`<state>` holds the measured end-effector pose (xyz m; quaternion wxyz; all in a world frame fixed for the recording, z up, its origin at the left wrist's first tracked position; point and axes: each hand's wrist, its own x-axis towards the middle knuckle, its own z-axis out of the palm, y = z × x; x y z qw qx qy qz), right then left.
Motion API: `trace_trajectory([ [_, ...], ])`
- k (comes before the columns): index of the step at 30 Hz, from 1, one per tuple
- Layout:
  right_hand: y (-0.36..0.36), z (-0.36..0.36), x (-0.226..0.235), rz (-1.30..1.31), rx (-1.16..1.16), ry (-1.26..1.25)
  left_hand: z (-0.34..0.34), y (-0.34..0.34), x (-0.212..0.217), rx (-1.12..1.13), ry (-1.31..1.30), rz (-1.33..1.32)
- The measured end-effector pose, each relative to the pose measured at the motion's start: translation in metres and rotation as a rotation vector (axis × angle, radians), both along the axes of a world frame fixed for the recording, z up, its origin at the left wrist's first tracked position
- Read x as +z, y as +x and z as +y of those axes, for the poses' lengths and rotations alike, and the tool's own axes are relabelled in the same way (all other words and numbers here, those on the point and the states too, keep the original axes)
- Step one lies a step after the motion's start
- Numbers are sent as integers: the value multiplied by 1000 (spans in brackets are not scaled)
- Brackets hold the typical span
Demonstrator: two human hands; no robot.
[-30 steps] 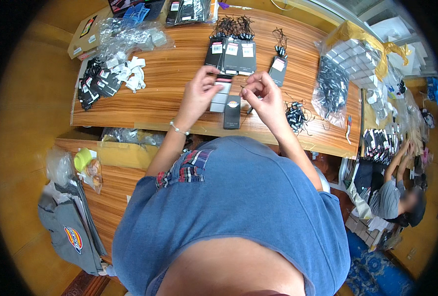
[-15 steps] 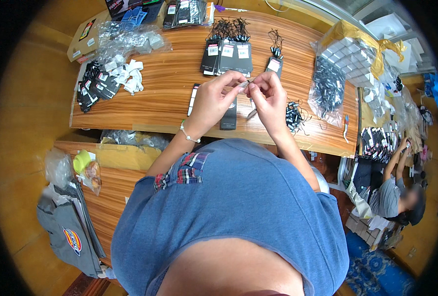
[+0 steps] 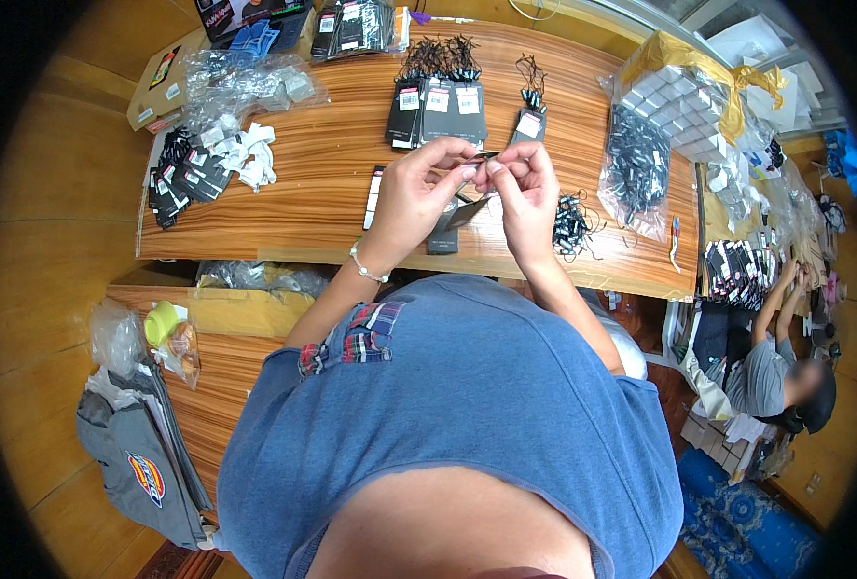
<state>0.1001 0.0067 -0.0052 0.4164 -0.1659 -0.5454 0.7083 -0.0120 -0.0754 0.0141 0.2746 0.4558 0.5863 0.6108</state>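
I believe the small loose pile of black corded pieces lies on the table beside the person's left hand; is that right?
Not quite: the head view shows the small loose pile of black corded pieces on the table beside the person's right hand.

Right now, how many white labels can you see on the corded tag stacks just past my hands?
4: left label, middle label and right label on the central group; lone label on the stack farther right. Others may be hidden beneath.
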Motion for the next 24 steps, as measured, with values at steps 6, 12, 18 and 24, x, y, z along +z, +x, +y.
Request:
trace_trajectory([
  [6, 0, -6, -1, 52, -51, 18, -2, 2, 10, 9, 9, 148],
  [12, 0, 1, 9, -48, 11, 75, -3, -5, 16, 6, 24, 284],
  [18, -2, 14, 7, -106, 91, 52, 2, -19, 15, 20, 114, 636],
  [24, -8, 17, 11, -175, 153, 108, 3, -24, 7, 106, 141, 859],
])
